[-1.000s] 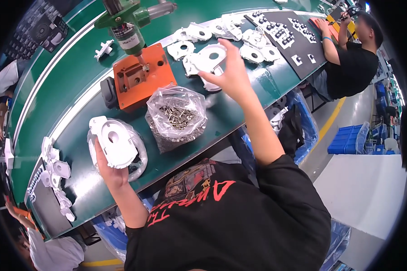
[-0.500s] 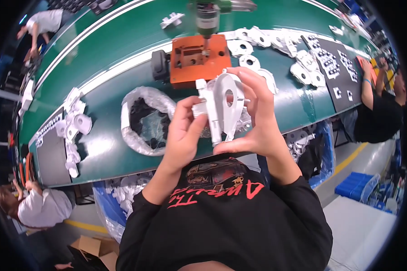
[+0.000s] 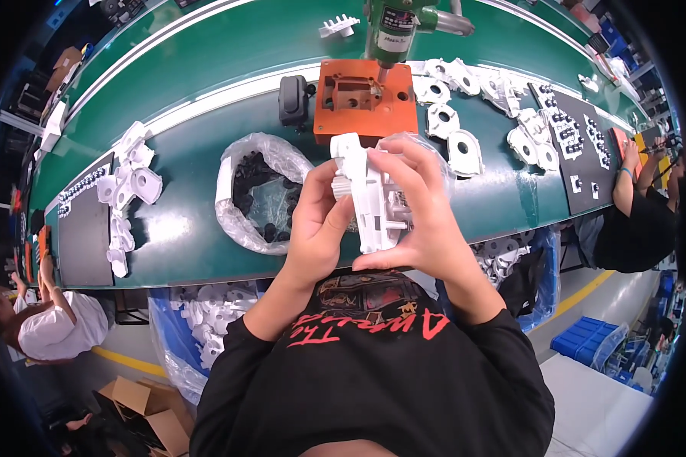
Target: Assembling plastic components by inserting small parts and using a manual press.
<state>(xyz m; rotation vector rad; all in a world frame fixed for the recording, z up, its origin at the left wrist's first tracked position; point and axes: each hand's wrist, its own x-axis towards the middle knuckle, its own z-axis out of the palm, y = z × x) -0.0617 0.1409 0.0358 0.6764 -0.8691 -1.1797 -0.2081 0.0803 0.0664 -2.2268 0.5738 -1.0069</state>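
Observation:
Between both hands, above the near edge of the green bench, is a white molded plastic housing with ribs and small posts. My left hand pinches its ribbed left side between thumb and fingers. My right hand wraps the right side, thumb beneath and fingers over the top. Just beyond the housing sits an orange fixture block with a recess cut in its top. A green powered tool points its tip down at the block.
Left of my hands lies a clear plastic bag with black small parts inside. A black box stands beside the fixture. White housings lie right, more left. Dark mats carry small parts. Co-workers sit at both sides.
The housing has turned in my hands, so its large round opening no longer faces me and its ribbed, posted side shows. My right fingers have shifted over its top. The whole view has moved slightly.

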